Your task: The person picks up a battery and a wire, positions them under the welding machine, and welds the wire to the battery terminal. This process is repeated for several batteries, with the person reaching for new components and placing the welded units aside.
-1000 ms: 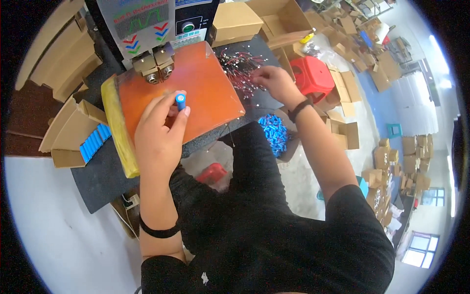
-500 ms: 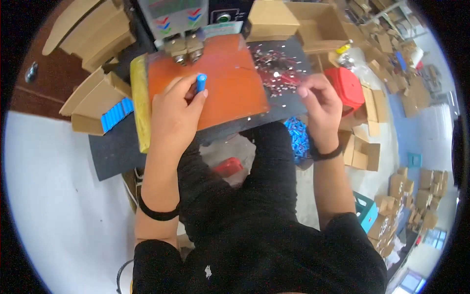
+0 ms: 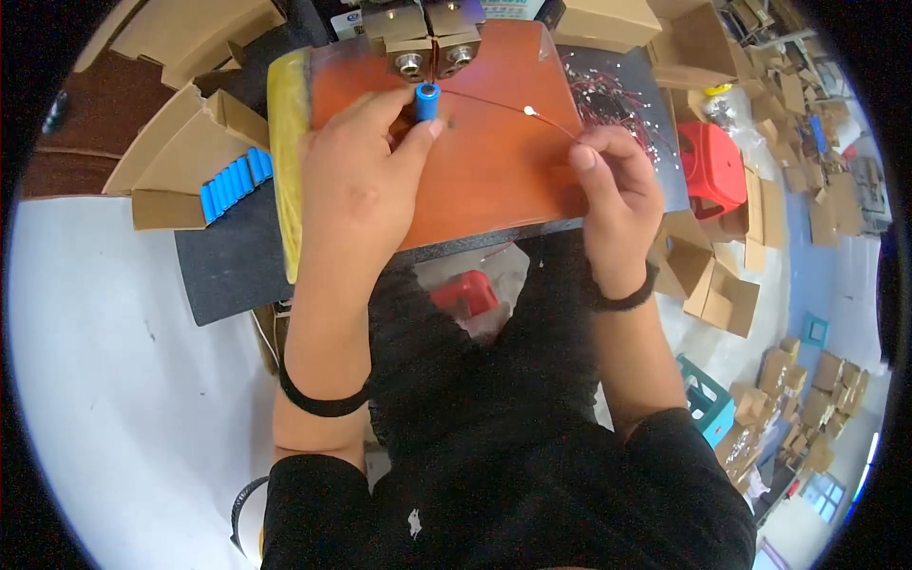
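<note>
My left hand (image 3: 366, 171) grips a blue cylindrical battery cell (image 3: 427, 103) upright between thumb and fingers. The cell's top end is just under the two metal electrode tips of a spot welder (image 3: 434, 57). With thumb and fingers pinched, my right hand (image 3: 619, 185) holds a thin dark red wire (image 3: 560, 125). That wire runs left across the orange mat (image 3: 484, 180) to the top of the cell, and a small white piece sits along it. Whether its far end touches the cell or the electrodes is too small to tell.
A pile of red and black wires (image 3: 617, 100) with white ends lies right of the mat. Several blue cells stand in an open cardboard box (image 3: 171, 157) at the left. A yellow wrapped edge (image 3: 288, 161) borders the mat. A red stool (image 3: 712, 166) stands at the right.
My right hand has come away from the wire pile holding a wire, now stretched toward the cell. My left hand has brought the cell up under the electrodes. The whole view has shifted.
</note>
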Demonstrator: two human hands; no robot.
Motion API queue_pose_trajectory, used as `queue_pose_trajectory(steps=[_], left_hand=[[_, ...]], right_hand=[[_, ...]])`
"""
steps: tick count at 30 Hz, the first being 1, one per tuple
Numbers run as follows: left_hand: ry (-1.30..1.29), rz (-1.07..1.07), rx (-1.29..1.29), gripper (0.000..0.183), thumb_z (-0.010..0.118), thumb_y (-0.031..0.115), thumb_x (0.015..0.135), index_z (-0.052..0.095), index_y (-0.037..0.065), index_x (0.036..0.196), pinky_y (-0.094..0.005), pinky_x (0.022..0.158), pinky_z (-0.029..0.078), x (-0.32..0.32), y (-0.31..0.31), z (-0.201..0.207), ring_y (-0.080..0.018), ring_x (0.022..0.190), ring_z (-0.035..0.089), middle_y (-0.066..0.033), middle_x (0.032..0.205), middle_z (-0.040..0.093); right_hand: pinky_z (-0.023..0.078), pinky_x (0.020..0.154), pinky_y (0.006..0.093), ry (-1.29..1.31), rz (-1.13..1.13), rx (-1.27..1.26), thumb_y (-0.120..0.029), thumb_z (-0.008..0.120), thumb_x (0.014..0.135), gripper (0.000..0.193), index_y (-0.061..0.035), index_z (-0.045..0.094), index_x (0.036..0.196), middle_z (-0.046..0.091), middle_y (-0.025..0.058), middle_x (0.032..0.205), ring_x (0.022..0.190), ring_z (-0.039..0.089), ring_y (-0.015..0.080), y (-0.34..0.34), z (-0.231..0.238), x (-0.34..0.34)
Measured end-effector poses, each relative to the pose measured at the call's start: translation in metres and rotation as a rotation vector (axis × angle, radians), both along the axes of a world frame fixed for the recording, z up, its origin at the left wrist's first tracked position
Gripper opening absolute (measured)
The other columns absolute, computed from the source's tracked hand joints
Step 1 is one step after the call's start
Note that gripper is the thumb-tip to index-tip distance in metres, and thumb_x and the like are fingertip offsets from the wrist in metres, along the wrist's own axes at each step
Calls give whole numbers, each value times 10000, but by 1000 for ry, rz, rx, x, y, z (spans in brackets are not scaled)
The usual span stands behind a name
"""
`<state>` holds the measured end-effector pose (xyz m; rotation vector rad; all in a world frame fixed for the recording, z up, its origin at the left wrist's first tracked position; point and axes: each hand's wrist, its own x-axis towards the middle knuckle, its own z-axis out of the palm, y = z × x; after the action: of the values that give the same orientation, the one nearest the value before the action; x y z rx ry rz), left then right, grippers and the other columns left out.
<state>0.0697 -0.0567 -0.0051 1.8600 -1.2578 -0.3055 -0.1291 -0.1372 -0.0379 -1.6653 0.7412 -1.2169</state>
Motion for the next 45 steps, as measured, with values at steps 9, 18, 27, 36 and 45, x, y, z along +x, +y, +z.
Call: queue_pose_trajectory(steps=[9, 18, 27, 36, 45], left_hand=[[-61, 14, -25, 221, 652, 217, 816, 673, 70, 980, -400, 775, 401, 1, -3, -9, -283, 858, 616, -88, 913, 656], [-121, 21, -8, 373, 693, 240, 817, 658, 45, 1132, -295, 590, 410, 2, 0, -8, -147, 623, 466, -54, 690, 515], [-68, 108, 143, 389, 700, 290, 815, 660, 91, 1147, -304, 618, 420, -4, -4, 1, -156, 645, 485, -54, 682, 495], [-93, 11, -60, 265, 651, 259, 814, 684, 78, 1004, -396, 764, 437, 3, -1, -13, -304, 853, 628, -117, 923, 660], [-163, 16, -87, 290, 640, 275, 820, 681, 84, 1035, -415, 794, 420, 1, 0, -13, -323, 925, 614, -124, 983, 661]], right_hand=[[425, 760, 225, 27, -23, -26, -37, 654, 866, 75, 15, 608, 895, 600, 42, 913, 831, 544, 110, -1, -2, -1], [428, 749, 221, 40, -26, -60, -30, 650, 866, 66, 12, 606, 892, 600, 39, 899, 830, 547, 103, 1, -3, -2], [421, 725, 197, 3, -70, -37, -51, 657, 876, 88, 18, 615, 911, 607, 13, 885, 810, 538, 66, 2, -3, 4], [432, 803, 212, 25, -31, -53, -42, 626, 901, 90, 16, 614, 968, 621, 7, 917, 858, 558, 80, 2, -6, 5], [441, 749, 217, -2, -41, -98, -82, 651, 888, 118, 19, 618, 939, 623, 20, 888, 834, 554, 76, 0, -9, 2]])
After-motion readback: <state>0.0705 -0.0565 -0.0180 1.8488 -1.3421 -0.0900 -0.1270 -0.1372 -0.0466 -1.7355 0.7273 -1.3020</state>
